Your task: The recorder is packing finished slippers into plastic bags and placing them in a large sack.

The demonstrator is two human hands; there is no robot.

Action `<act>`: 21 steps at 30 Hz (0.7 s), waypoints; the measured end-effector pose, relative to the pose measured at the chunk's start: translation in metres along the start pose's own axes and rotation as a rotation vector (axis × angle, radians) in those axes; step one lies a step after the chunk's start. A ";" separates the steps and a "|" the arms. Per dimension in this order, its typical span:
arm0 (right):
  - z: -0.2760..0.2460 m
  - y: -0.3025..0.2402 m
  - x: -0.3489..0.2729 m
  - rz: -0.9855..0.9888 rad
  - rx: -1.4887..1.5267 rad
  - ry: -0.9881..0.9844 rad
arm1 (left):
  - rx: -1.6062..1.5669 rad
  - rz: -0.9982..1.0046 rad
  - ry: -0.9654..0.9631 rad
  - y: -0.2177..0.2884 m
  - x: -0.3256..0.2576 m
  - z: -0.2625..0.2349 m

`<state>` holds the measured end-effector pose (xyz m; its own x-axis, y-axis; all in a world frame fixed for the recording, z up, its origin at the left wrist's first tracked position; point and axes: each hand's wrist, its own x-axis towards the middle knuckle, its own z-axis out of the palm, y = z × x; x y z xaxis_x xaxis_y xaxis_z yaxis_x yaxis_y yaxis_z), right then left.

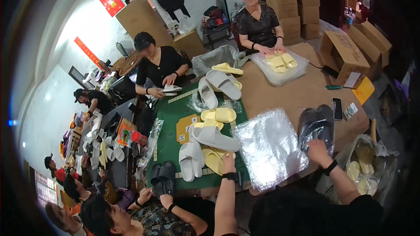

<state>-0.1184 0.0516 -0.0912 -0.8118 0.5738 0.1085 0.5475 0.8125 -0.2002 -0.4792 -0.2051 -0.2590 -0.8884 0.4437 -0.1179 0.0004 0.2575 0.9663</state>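
My left hand (228, 162) is closed at the right edge of a yellow slipper (213, 161), at the near side of the slipper heap. White slippers (214, 138) lie over and beside it. My right hand (318, 152) has its fingers curled at the near end of a clear plastic bag (327, 142), which holds a pair of dark slippers (316, 122); the fingertips are partly hidden. Between my hands lies a stack of flat, shiny clear bags (270, 148).
A phone (337, 109) and a green-handled tool (334, 87) lie at the right, near open cartons (343, 57). A bag-lined bin (363, 166) with slippers stands by my right arm. Across the table a person handles yellow slippers (281, 62); at my left another holds dark slippers (163, 178).
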 end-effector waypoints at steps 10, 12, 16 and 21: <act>0.033 -0.079 -0.069 -0.058 0.349 -0.594 | -0.022 -0.203 0.449 0.045 0.063 0.075; 0.034 -0.070 -0.076 -0.022 0.511 -0.627 | -0.014 -0.097 0.454 0.048 0.069 0.072; 0.037 -0.046 -0.081 0.019 0.454 -0.482 | -0.337 0.059 0.470 0.095 0.062 0.079; 0.032 -0.046 -0.067 0.002 0.465 -0.520 | -0.308 0.099 0.557 0.165 0.041 0.058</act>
<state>-0.0960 -0.0272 -0.1202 -0.8663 0.3571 -0.3493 0.4995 0.6162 -0.6089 -0.4888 -0.0943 -0.1177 -0.9962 -0.0805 0.0319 0.0365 -0.0568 0.9977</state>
